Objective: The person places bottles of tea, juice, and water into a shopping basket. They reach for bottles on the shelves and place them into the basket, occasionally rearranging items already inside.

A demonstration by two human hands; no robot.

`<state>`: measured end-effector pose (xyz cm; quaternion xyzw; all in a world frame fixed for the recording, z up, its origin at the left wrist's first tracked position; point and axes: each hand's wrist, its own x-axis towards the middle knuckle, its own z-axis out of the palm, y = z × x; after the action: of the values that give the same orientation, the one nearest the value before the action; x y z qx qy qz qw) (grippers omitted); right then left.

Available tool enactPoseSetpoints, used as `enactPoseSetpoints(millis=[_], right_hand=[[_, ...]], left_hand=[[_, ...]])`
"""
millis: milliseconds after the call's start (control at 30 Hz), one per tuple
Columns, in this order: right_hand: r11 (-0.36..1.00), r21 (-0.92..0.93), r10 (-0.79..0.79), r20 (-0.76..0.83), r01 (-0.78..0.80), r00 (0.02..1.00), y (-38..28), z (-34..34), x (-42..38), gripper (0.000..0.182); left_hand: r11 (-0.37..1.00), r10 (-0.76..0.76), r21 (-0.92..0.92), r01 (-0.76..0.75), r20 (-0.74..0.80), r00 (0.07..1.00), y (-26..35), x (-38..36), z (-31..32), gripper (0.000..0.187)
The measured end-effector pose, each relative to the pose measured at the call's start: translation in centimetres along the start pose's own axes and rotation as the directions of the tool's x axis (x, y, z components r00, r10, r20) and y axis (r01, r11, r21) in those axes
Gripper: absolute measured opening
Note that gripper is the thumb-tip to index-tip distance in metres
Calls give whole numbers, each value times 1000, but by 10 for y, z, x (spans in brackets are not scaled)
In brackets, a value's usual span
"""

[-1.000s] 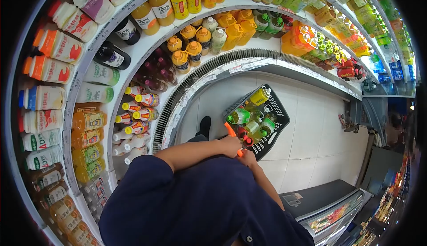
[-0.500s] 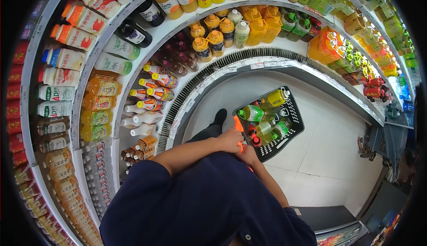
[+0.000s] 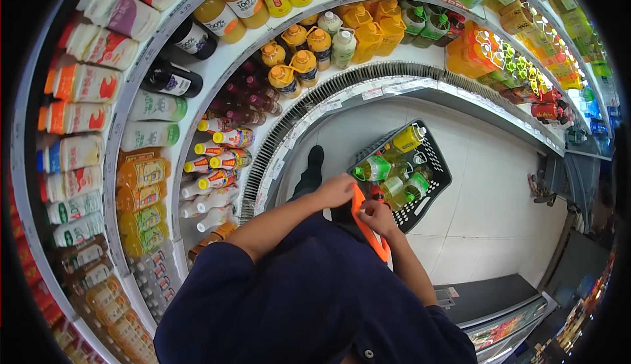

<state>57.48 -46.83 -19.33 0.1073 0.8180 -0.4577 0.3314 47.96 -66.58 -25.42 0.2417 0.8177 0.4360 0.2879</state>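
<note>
A black shopping basket stands on the floor in front of me, tilted in my view and filled with several drink bottles. Its orange handle is raised on the side nearest my body. My left hand is closed at the handle's far end. The fingers of my right hand are curled in a pinch against the handle's middle; the exact hold is partly hidden. In the basket lie a green-labelled bottle, a yellow-labelled bottle and other bottles with green or red caps.
Curved shelves of drinks wrap around the left and far side, with orange-capped bottles and white milk-drink bottles. The low shelf edge borders the floor. My shoe is left of the basket. A dark-topped cabinet stands lower right.
My left hand has shifted slightly up and right along the handle. My right hand has moved up, exposing more of the orange handle. The view has turned slightly; the basket stays on the floor.
</note>
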Motion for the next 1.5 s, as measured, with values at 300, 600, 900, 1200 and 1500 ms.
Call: enactPoseSetpoints(millis=[300,600,900,1200,1500], right_hand=[[975,117,-166,-181,189,969,-111,-17,210,48],[499,865,176,-48,-47,983,-217,-2,386,66],[-43,999,354,13,2,935,-236,12,429,30],[-130,991,382,82,-34,921,-215,-4,414,30],[100,994,295,-61,33,954,-230,-34,340,19]], left_hand=[[914,-159,263,311,-472,867,-105,99,-180,58],[935,-235,169,312,-365,901,-131,139,-227,67],[958,-256,13,285,-401,880,-150,158,-237,55],[860,-421,104,500,-411,809,-119,151,-264,32],[888,-364,82,452,-474,801,-106,142,-282,37]])
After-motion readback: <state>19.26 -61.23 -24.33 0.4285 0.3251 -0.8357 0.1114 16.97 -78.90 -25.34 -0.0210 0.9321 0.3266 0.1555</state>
